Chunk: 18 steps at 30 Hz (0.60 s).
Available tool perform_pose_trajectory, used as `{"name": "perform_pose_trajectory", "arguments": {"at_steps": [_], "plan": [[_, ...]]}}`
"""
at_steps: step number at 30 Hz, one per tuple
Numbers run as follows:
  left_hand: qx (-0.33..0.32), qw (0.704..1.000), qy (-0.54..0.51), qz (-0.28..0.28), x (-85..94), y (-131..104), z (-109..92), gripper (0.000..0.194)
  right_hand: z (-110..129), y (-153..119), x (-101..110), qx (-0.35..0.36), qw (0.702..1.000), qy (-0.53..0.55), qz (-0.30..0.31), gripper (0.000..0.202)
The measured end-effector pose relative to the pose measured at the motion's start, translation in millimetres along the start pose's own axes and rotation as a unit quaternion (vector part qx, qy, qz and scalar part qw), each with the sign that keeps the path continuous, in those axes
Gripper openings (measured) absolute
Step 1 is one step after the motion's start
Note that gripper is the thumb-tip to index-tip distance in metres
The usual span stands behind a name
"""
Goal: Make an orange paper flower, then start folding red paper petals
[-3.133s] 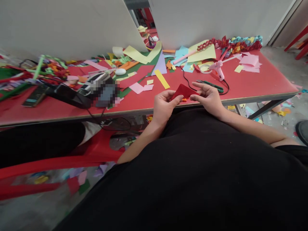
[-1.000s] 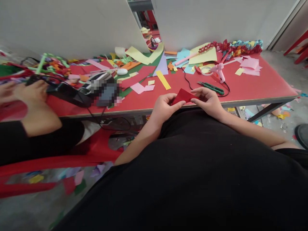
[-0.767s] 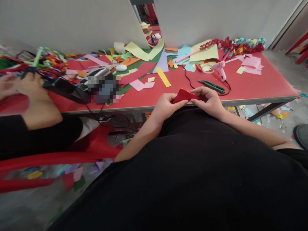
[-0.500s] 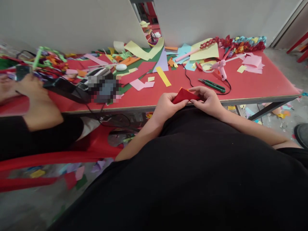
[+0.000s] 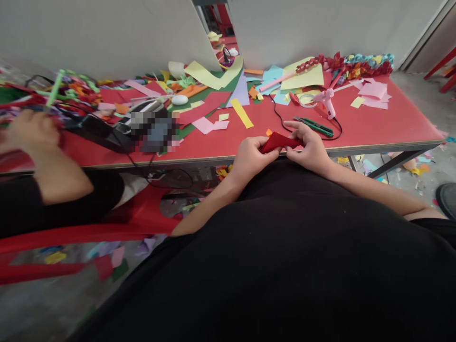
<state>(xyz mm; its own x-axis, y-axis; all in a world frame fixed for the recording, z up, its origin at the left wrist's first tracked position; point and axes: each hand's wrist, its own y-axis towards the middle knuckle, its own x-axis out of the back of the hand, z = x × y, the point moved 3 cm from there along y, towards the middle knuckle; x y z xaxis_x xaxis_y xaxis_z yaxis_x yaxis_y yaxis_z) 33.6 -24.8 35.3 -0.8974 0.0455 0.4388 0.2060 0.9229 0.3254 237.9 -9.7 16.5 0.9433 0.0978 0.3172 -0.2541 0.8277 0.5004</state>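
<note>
A folded piece of red paper (image 5: 278, 142) is held between both hands at the front edge of the red table (image 5: 386, 124). My left hand (image 5: 252, 154) pinches its left side between thumb and fingers. On the right side, my right hand (image 5: 309, 148) grips the paper with thumb and fingers, the index finger raised. A small orange scrap (image 5: 269, 133) lies just behind the paper. Beyond my right hand are a green cutter knife (image 5: 315, 127) and a pink glue gun (image 5: 326, 101) with a black cord. A yellow strip (image 5: 242, 113) lies further back.
At the left, another person's hand (image 5: 33, 130) is near a black box (image 5: 101, 133) with cables. Coloured paper pieces cover the table's back. Red and blue paper chains (image 5: 370, 64) lie at the back right. A red chair (image 5: 135, 211) stands at the lower left.
The red paper has shifted slightly right and tilted in my hands. My right index finger has lifted. The other person's hand has moved a little left, and the dark object near it is no longer visible.
</note>
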Motion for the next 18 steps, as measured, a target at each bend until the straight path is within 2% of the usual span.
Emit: {"name": "perform_pose_trajectory", "arguments": {"at_steps": [10, 15, 18], "plan": [[0.006, 0.999, -0.040, 0.017, -2.8, 1.3, -1.4, 0.021, -3.3, 1.2, -1.9, -0.003, 1.000, 0.002, 0.010, 0.076], [0.021, 0.997, -0.060, 0.032, 1.1, 2.5, 5.2, 0.023, -10.7, 0.8, -0.2, 0.017, 1.000, 0.019, 0.001, 0.081], [0.033, 0.997, -0.064, 0.021, 7.6, 2.2, 8.9, 0.024, -17.4, 2.6, 3.8, 0.024, 0.999, 0.018, -0.019, 0.081]]}}
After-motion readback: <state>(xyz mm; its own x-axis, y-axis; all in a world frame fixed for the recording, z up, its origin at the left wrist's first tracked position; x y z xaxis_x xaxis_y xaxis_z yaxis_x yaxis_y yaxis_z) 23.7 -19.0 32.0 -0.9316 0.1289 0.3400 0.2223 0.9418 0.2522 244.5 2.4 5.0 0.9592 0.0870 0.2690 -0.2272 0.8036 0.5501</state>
